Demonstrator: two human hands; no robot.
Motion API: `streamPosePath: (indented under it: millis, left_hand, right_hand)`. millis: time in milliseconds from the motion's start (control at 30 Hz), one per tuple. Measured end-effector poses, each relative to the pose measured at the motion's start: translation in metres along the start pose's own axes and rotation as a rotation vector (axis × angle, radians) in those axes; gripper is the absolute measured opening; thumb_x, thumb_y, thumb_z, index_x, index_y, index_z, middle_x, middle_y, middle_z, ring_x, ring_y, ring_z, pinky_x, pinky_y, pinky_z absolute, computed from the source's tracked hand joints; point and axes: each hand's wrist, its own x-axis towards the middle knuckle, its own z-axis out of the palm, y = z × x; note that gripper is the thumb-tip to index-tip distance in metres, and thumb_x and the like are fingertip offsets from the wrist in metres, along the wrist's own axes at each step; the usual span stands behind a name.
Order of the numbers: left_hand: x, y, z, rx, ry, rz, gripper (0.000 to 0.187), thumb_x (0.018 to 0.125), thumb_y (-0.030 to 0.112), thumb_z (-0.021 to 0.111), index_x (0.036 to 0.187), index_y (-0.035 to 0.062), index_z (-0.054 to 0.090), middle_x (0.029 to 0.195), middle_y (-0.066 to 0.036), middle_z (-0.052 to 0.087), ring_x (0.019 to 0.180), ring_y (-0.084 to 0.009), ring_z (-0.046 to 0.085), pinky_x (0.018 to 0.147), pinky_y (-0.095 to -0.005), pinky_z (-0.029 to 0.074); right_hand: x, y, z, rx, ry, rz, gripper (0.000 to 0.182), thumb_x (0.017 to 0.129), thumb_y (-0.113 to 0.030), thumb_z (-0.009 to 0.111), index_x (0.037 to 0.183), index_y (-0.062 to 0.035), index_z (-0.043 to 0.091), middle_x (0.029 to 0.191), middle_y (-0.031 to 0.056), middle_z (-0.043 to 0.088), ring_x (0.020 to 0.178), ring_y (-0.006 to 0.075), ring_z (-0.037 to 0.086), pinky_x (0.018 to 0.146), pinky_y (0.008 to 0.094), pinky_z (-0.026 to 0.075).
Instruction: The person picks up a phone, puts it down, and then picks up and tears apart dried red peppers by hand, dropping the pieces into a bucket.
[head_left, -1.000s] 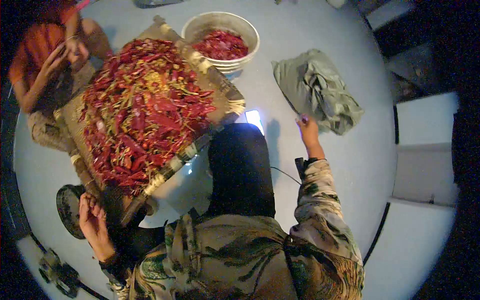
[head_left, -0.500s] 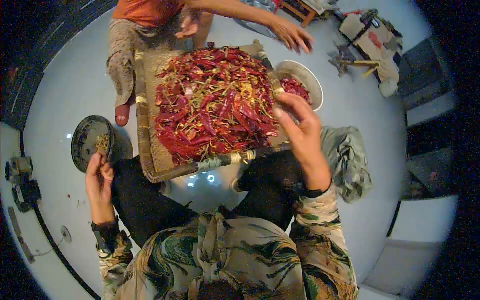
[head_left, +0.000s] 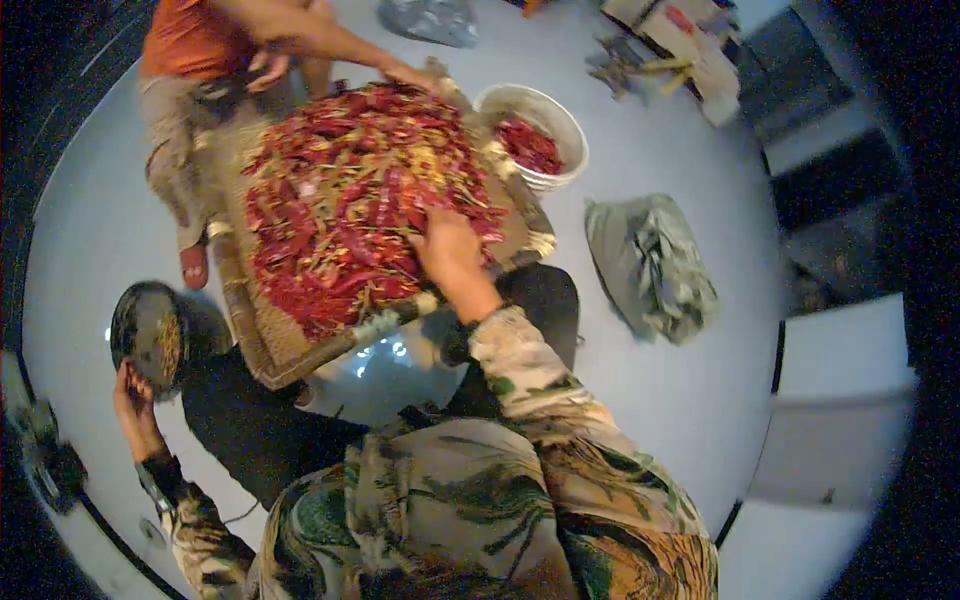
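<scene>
My right hand (head_left: 452,255) reaches over the near right part of a heap of dried red chilies (head_left: 340,215). Its thumb and forefinger are apart at the surface of the heap, and no chili shows clearly held. The heap, mixed with pale stems and yellowish bits, fills a square woven tray (head_left: 285,325) with a wrapped rim. My left hand (head_left: 137,400) is low at the left, fingers curled together at the near rim of a dark bucket (head_left: 190,335) with stem scraps inside. What those fingers hold is too blurred to make out.
Across the tray, another person's hand (head_left: 410,78) is at its far edge. A white bucket (head_left: 570,170) with red chilies stands right of the tray. A grey-green plastic bag (head_left: 650,265) lies on the floor further right; another bag (head_left: 430,20) lies at the back.
My right hand has moved from beyond the tray's right edge onto the chilies. The other person's hand has come back from near the white bucket to the tray. The view has shifted.
</scene>
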Motion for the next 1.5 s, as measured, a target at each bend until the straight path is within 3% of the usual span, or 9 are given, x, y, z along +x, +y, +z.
streamPosePath:
  millis: [133, 267, 800, 933, 1133, 1233, 1333, 1367, 1500]
  left_hand:
    - [0.030, -0.022, -0.020, 0.015, 0.083, -0.190, 0.012, 0.091, 0.023, 0.055, 0.086, 0.0123, 0.057, 0.061, 0.007, 0.043, 0.052, -0.0040, 0.040, 0.046, -0.0193, 0.034]
    - [0.025, -0.022, -0.015, -0.047, -0.074, -0.265, 0.016, 0.091, 0.025, 0.055, 0.079, 0.0142, 0.055, 0.060, 0.004, 0.047, 0.051, -0.0058, 0.043, 0.046, -0.0201, 0.036]
    - [0.032, 0.001, -0.007, 0.373, 0.035, -0.012, 0.020, 0.091, 0.023, 0.054, 0.076, 0.0110, 0.052, 0.061, 0.001, 0.050, 0.053, -0.0092, 0.046, 0.050, -0.0234, 0.041]
    - [0.067, 0.005, -0.042, 0.137, -0.204, -0.310, 0.024, 0.091, 0.026, 0.054, 0.072, 0.0119, 0.051, 0.060, 0.000, 0.050, 0.054, -0.0107, 0.047, 0.051, -0.0239, 0.042]
    - [0.080, 0.004, -0.050, 0.130, -0.023, -0.349, 0.025, 0.090, 0.026, 0.055, 0.069, 0.0128, 0.052, 0.061, 0.000, 0.054, 0.055, -0.0124, 0.052, 0.051, -0.0260, 0.044]
    - [0.105, 0.008, -0.075, 0.025, -0.482, -0.498, 0.021, 0.088, 0.025, 0.057, 0.075, 0.0097, 0.055, 0.069, -0.003, 0.059, 0.066, -0.0140, 0.058, 0.060, -0.0283, 0.050]
    - [0.100, 0.000, -0.070, -0.123, 0.087, -0.319, 0.020, 0.088, 0.024, 0.058, 0.092, 0.0037, 0.056, 0.084, -0.008, 0.061, 0.083, -0.0160, 0.059, 0.076, -0.0298, 0.052]
    - [0.107, 0.004, -0.069, -0.228, 0.173, -0.376, 0.038, 0.089, 0.028, 0.056, 0.117, 0.0033, 0.048, 0.118, -0.013, 0.051, 0.100, -0.0220, 0.055, 0.088, -0.0377, 0.049]
    - [0.097, 0.000, -0.085, 0.285, 0.099, 0.073, 0.059, 0.088, 0.043, 0.049, 0.140, 0.0235, 0.029, 0.150, -0.010, 0.006, 0.123, -0.0335, 0.037, 0.092, -0.0512, 0.042]
  right_hand:
    - [0.012, 0.012, 0.037, -0.001, -0.021, 0.039, 0.019, 0.075, -0.018, 0.062, 0.085, -0.0019, 0.062, 0.085, 0.0167, 0.063, 0.083, 0.0316, 0.061, 0.071, 0.0423, 0.049]
    - [0.009, 0.006, 0.039, 0.101, 0.297, -0.029, 0.006, 0.070, -0.009, 0.053, 0.071, -0.0064, 0.058, 0.072, 0.0131, 0.061, 0.070, 0.0279, 0.061, 0.060, 0.0406, 0.048]
    - [-0.006, -0.011, -0.003, 0.565, 0.199, -0.085, 0.018, 0.077, -0.006, 0.050, 0.094, -0.0029, 0.054, 0.082, 0.0169, 0.059, 0.079, 0.0353, 0.059, 0.066, 0.0469, 0.047]
    - [-0.009, -0.012, -0.008, 0.560, 0.173, -0.127, 0.017, 0.078, -0.007, 0.050, 0.095, -0.0031, 0.053, 0.083, 0.0163, 0.060, 0.078, 0.0359, 0.059, 0.064, 0.0479, 0.047]
    - [-0.007, -0.012, 0.001, 0.577, 0.211, -0.142, 0.014, 0.081, -0.010, 0.051, 0.094, -0.0034, 0.053, 0.081, 0.0162, 0.060, 0.078, 0.0359, 0.059, 0.064, 0.0486, 0.046]
    - [-0.006, -0.012, 0.002, 0.571, 0.204, -0.143, 0.014, 0.081, -0.011, 0.051, 0.093, -0.0035, 0.053, 0.081, 0.0164, 0.059, 0.078, 0.0358, 0.059, 0.064, 0.0481, 0.046]
    - [-0.005, -0.013, 0.010, 0.526, 0.204, -0.180, 0.014, 0.081, -0.012, 0.051, 0.092, -0.0036, 0.053, 0.081, 0.0165, 0.059, 0.077, 0.0360, 0.058, 0.064, 0.0477, 0.046]
    - [-0.004, -0.012, 0.016, 0.506, 0.208, -0.204, 0.014, 0.081, -0.012, 0.052, 0.092, -0.0036, 0.053, 0.081, 0.0165, 0.059, 0.077, 0.0362, 0.058, 0.064, 0.0477, 0.046]
    - [-0.001, -0.012, 0.021, 0.490, 0.103, -0.145, 0.022, 0.085, -0.017, 0.048, 0.099, -0.0040, 0.059, 0.093, 0.0186, 0.062, 0.081, 0.0381, 0.059, 0.068, 0.0472, 0.048]
